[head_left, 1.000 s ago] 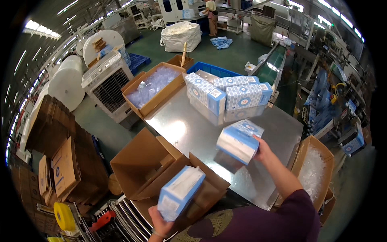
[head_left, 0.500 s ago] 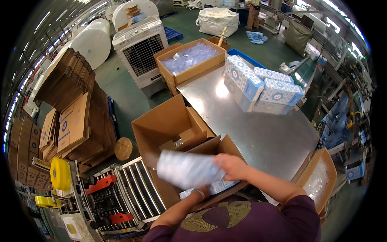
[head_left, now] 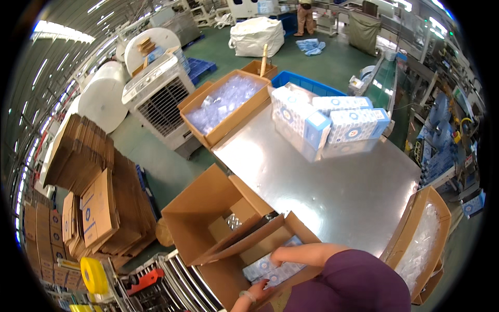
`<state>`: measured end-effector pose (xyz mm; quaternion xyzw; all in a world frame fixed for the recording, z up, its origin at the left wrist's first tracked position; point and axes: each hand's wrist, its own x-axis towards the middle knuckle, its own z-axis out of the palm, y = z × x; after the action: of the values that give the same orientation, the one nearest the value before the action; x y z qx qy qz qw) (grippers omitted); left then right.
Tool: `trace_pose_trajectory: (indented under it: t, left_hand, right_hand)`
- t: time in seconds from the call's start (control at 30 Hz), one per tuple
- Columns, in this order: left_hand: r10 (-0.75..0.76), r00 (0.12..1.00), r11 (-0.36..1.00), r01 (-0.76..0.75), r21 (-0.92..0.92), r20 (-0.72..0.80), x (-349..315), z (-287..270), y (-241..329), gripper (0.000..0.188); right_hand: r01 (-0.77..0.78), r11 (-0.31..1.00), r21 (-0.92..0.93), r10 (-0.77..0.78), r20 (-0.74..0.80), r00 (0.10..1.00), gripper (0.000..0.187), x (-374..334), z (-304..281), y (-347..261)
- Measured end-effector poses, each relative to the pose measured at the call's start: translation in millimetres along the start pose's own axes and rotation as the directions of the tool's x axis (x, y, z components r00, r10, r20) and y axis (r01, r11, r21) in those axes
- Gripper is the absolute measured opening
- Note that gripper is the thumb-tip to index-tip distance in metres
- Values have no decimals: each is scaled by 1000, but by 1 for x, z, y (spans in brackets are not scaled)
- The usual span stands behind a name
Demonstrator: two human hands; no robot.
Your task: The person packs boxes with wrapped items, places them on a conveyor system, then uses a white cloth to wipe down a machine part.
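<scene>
Both my hands are down inside an open cardboard box (head_left: 223, 281) at the table's near edge. Blue-and-white patterned packs (head_left: 285, 274) lie side by side on its bottom. My right hand (head_left: 279, 258) reaches in from the right, its fingers bent over the top of one pack (head_left: 258, 268); its fingertips are partly hidden. At the near left end of the packs is my left hand (head_left: 257, 291), a bracelet on its wrist, with fingers extended against a pack. More of these packs (head_left: 358, 125) are stacked on the metal table (head_left: 322, 192), in front of a blue crate (head_left: 312, 83).
Another open carton (head_left: 192, 208) adjoins the box on its far left side. A roller conveyor (head_left: 179, 283) runs beside them, with a yellow tape roll (head_left: 93, 275). Cartons of clear plastic (head_left: 228, 99) and film (head_left: 418, 249) flank the table. Flattened cardboard (head_left: 104, 208) is piled left.
The pack that was held above the box is now down inside it. My hands have moved lower into the box, and the head view has shifted.
</scene>
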<state>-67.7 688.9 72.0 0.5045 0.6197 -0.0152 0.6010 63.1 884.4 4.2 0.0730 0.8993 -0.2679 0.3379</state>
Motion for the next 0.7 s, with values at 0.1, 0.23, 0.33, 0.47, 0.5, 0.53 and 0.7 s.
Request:
trace_pose_trajectory:
  t: [0.1,0.23,0.33,0.47,0.5,0.53,0.7]
  left_hand:
    - [6,981,991,-31,-129,-193,23,1,-13,47]
    - [52,924,987,-105,-118,-379,4,-44,63,37]
    - [156,832,969,-233,-81,-533,42,-44,45,32]
    - [199,797,908,-369,-199,-570,11,-78,158,26]
    - [222,779,907,-385,-168,-587,12,-84,175,25]
    - [250,762,904,-405,-139,-597,16,-90,190,25]
    - [495,618,830,-544,123,-610,18,-109,270,21]
  right_hand:
    - [176,802,571,-270,83,959,26,-74,-127,-2]
    - [20,894,448,319,-665,675,24,-203,-239,134]
    - [-646,586,489,692,-717,85,46,-257,-279,283]
    - [-617,429,659,778,-617,-118,81,-287,-261,325]
    - [-594,426,683,798,-593,-109,88,-284,-253,326]
    - [-618,446,648,771,-628,-103,88,-278,-244,327]
    - [-669,574,473,644,-765,11,90,-291,-165,267]
